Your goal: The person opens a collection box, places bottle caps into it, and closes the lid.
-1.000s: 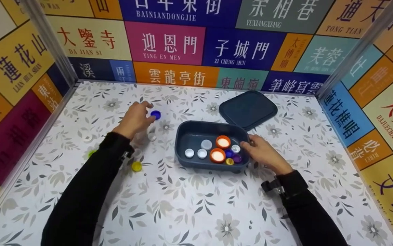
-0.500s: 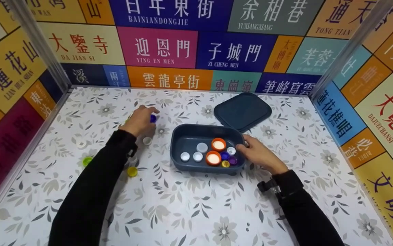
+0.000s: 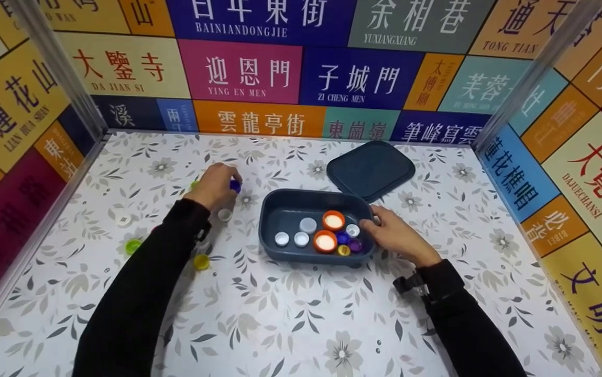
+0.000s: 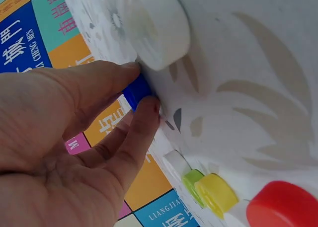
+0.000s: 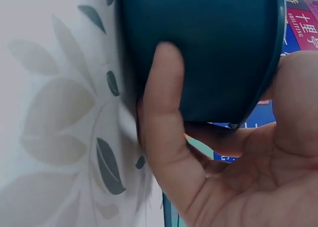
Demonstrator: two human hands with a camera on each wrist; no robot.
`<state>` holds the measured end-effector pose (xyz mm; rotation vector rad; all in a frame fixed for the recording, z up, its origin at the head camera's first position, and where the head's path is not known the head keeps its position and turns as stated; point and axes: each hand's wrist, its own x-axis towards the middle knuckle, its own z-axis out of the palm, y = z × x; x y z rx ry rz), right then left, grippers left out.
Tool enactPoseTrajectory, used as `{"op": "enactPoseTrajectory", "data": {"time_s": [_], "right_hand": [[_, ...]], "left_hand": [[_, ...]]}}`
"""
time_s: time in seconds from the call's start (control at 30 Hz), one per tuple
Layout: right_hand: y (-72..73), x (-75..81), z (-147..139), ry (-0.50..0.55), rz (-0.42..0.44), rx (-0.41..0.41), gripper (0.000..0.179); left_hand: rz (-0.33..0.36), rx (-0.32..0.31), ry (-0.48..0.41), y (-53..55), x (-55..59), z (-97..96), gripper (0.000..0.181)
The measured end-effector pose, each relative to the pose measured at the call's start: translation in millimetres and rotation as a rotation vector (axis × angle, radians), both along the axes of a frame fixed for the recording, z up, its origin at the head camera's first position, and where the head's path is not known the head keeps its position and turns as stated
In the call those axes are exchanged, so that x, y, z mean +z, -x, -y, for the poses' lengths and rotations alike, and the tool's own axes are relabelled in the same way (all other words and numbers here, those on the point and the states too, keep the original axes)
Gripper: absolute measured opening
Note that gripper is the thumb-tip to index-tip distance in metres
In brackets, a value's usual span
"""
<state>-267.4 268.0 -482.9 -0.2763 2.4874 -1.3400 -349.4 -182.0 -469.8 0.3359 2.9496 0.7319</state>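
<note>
My left hand (image 3: 214,186) pinches a blue bottle cap (image 4: 136,90) between thumb and fingertip, low at the tabletop. Close by lies a white cap (image 4: 156,28); in the head view a white cap (image 3: 225,214) shows just below the hand. With my right hand (image 3: 397,235) I grip the right end of a dark blue box (image 3: 311,256), thumb at the rim and fingers against its outer wall (image 5: 213,53). Inside the box are several caps, among them an orange cap (image 3: 334,220), a purple cap (image 3: 354,245) and a white cap (image 3: 281,239).
The box's dark lid (image 3: 371,170) lies flat behind it. Around my left arm are a yellow cap (image 3: 201,262), a green cap (image 3: 133,246) and a whitish cap (image 3: 123,219). A red cap (image 4: 283,207) shows in the left wrist view. Printed panels (image 3: 248,70) wall the table.
My left hand has come down onto the blue cap and its fingers have closed on it. The right hand stays on the box. The head view has shifted slightly.
</note>
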Motion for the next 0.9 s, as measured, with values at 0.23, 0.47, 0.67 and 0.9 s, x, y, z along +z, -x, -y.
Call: {"op": "enactPoseTrajectory", "data": {"time_s": [0.23,0.47,0.67,0.9], "right_hand": [[-2.7,4.4,2.0,0.006,-0.037,0.005,0.058],[-3.6,6.3,5.3,-0.073,-0.15,-0.048,0.066],[-4.7,6.9,8.2,-0.132,-0.217,-0.098,0.067],[-5.5,6.4,9.5,-0.134,-0.235,-0.115,0.067]], "left_hand": [[-0.053,-0.002,-0.093,-4.8,7.5,-1.5,0.041],[-0.142,-0.04,-0.166,-26.5,26.6,-16.8,0.043],[-0.154,-0.092,-0.16,-49.6,37.2,-44.6,0.042],[-0.203,-0.275,-0.109,-70.4,42.6,-74.7,0.042]]}}
